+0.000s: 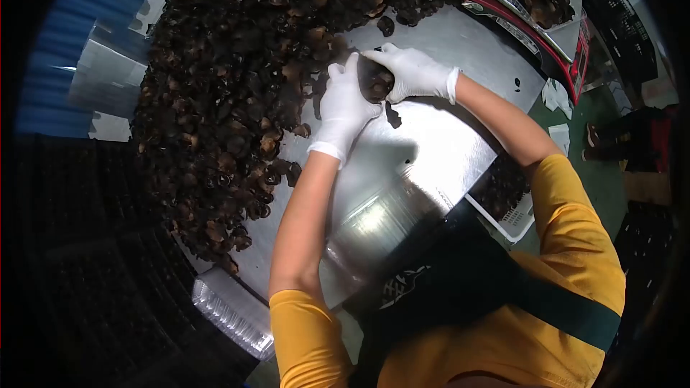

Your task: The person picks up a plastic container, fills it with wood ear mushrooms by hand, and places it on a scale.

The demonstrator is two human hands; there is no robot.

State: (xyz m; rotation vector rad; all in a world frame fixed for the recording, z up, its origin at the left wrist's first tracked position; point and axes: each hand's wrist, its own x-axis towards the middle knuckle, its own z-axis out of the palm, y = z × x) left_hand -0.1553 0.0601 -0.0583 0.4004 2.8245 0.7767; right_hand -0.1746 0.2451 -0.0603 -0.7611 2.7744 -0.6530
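A large heap of dark dried mushrooms (237, 79) covers most of the steel table (424, 165). At the heap's near edge both white-gloved hands cup one clump of mushrooms (375, 80) between them: the left hand (345, 104) closes on it from one side, the right hand (410, 72) from the other, fingers curled. A weighing scale (535, 25) with a tray already holding some mushrooms stands well apart, at the table's far corner. Loose pieces (392, 115) lie on bare steel just beside the hands. Judgement: the palms should stay pressed together beneath the clump, since brittle fragments are likely to slip through any gap.
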